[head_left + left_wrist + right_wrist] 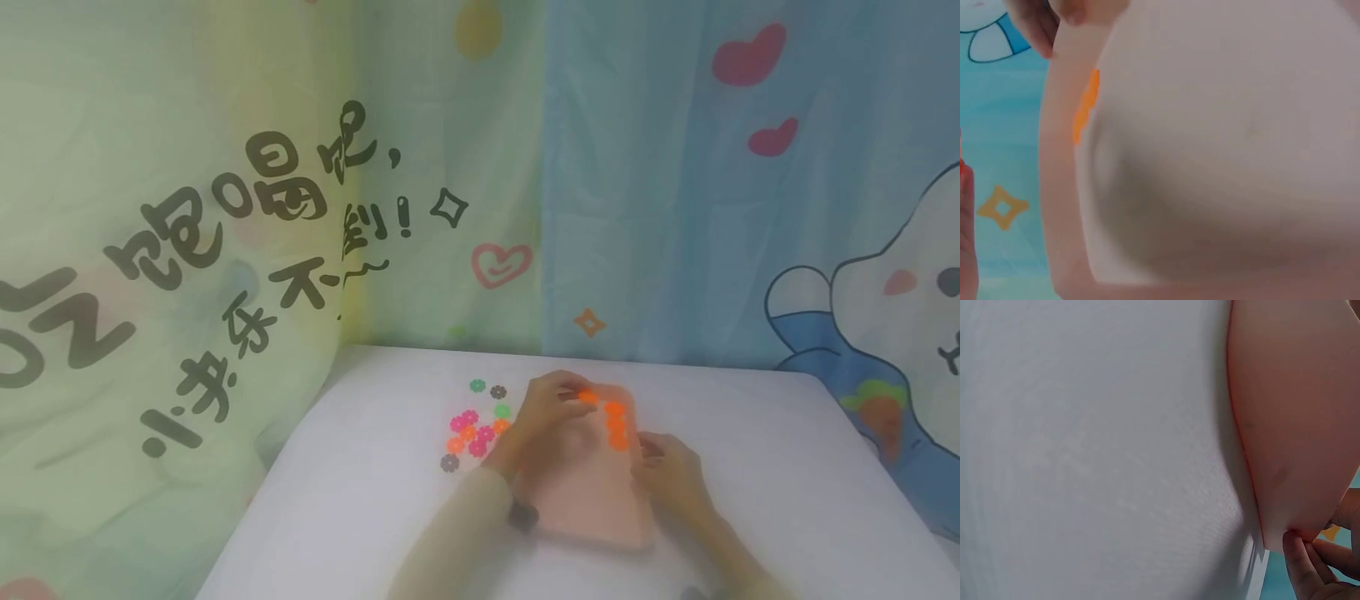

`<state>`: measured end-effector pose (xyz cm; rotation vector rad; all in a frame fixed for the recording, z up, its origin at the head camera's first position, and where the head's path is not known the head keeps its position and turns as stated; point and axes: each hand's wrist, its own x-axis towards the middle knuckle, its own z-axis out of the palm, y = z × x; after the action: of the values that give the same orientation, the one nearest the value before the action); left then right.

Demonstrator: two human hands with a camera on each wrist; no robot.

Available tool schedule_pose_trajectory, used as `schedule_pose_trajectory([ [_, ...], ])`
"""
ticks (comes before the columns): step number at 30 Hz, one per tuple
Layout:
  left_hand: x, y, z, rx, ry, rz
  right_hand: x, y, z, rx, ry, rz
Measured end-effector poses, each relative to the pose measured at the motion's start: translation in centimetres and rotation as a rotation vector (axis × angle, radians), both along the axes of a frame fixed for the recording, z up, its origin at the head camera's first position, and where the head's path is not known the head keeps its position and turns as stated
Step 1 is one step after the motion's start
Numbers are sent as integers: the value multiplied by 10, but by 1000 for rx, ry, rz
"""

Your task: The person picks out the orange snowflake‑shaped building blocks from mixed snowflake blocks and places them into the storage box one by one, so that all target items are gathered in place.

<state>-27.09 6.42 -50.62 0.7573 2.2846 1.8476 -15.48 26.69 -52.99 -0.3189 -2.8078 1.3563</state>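
A pink tray-like piece with rounded corners [585, 500] leans tilted on the white table. In the left wrist view its pale middle [1222, 125] has a pink border [1060, 187] round it. My left hand [551, 412] reaches across to its far edge, pinching an orange flower-shaped piece [587, 397] at the fingertips. More orange flower pieces [617, 425] lie along the right part, and in the left wrist view an orange strip [1087, 106] shows beside the pale middle. My right hand [675, 479] grips the right edge, with its fingers [1300, 569] against the pink side.
Loose flower pieces in pink, orange, green and grey [477, 433] lie in a cluster left of the tray-like piece, partly behind my left forearm. The white table [337, 492] runs back to printed curtains [622, 208].
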Motion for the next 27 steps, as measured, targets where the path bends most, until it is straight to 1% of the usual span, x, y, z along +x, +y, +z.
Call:
schedule_pose_trajectory([
  [3,-4,7,0,33,12,-12,-1,2,-2,8,17,4],
  [4,-5,10,0,32,23,-7,-1,3,-3,13,29,5],
  [6,-8,14,0,0,62,24,-1,4,-5,24,53,11],
  [7,-9,16,0,-18,63,37,-1,4,-4,28,55,12],
  [9,-5,18,0,-53,44,54,-1,4,-6,24,79,16],
  [10,-1,18,0,-78,34,73,-1,4,-7,27,85,16],
  [11,3,18,-1,-82,5,83,-1,4,-7,26,96,18],
  [13,12,19,0,-49,-56,77,-1,6,-9,25,113,18],
  [14,15,20,-1,-31,-74,71,-2,7,-11,24,128,17],
  [16,17,24,-4,17,-95,60,-3,8,-14,30,136,16],
  [17,16,27,-7,58,-101,41,-4,8,-15,26,146,20],
  [19,13,32,-12,103,-86,19,-5,9,-17,33,155,18],
  [22,6,39,-21,139,-41,23,-8,11,-22,48,179,22],
  [23,4,41,-23,138,-28,28,-9,12,-23,53,186,24],
  [25,5,42,-24,133,-28,35,-10,13,-26,62,196,26],
  [26,7,41,-24,113,-43,38,-10,13,-27,56,201,28],
  [27,10,40,-23,100,-74,38,-10,13,-27,52,201,28],
])
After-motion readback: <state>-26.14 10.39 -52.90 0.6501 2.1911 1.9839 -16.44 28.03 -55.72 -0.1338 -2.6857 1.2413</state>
